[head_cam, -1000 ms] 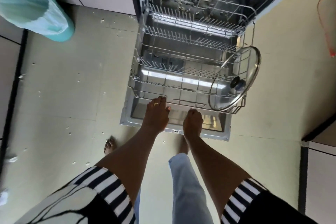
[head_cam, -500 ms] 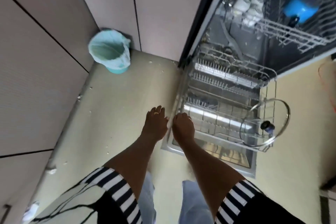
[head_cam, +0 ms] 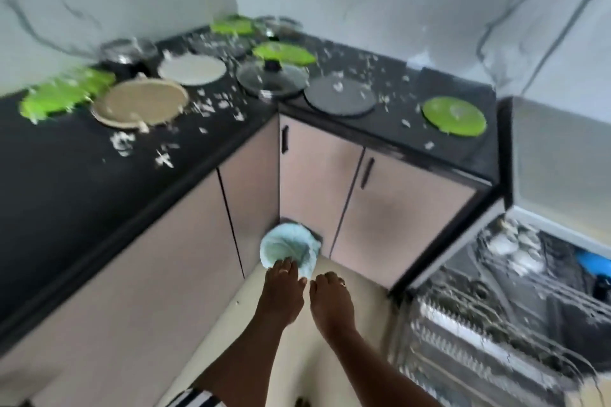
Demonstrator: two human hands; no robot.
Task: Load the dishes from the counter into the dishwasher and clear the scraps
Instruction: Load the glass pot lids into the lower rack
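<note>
Head view showed the left grip [head_cam: 282, 287] and right grip [head_cam: 330, 301] flat-fingered and empty near the pale-blue-lined bin [head_cam: 284, 248]. Farther off, on the black tabletop [head_cam: 66, 175], the round clear glass lid [head_cam: 286, 80] sat among white scraps [head_cam: 162, 158]: probably fragile and slick, best taken by its black knob [head_cam: 271, 64].

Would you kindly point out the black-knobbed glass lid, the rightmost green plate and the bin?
black-knobbed glass lid [head_cam: 271, 79], head view, clear dome below the knob.
rightmost green plate [head_cam: 454, 116], head view, its flat centre.
bin [head_cam: 286, 246], head view, its pale liner.
</note>
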